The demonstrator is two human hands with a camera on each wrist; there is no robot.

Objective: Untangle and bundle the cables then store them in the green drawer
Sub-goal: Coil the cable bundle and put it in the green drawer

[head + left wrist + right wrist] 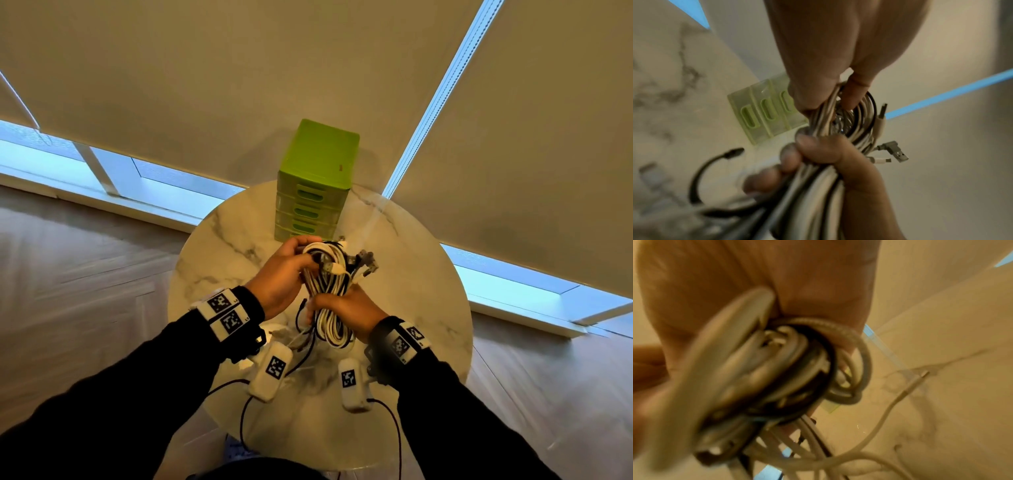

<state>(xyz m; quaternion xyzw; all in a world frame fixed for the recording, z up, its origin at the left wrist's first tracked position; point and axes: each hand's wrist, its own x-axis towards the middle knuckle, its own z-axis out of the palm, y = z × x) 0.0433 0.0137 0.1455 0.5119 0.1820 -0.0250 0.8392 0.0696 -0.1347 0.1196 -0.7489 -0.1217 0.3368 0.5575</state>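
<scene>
A bundle of white and black cables (329,284) is held above the round marble table (219,246) by both hands. My left hand (305,255) grips its upper loop, fingers curled through it (854,97). My right hand (322,306) grips the middle of the bundle (818,186) from below. Several USB plugs (898,154) stick out to the right of the bundle. In the right wrist view the coil (789,369) sits blurred against the palm. The green drawer unit (317,178) stands behind the hands with its drawers shut.
Loose cable ends (303,342) hang under the bundle, and a black plug (731,151) curls up over the table. A white cable (885,415) trails across the marble. The table's far edge meets window blinds (205,85); wood floor (68,257) surrounds it.
</scene>
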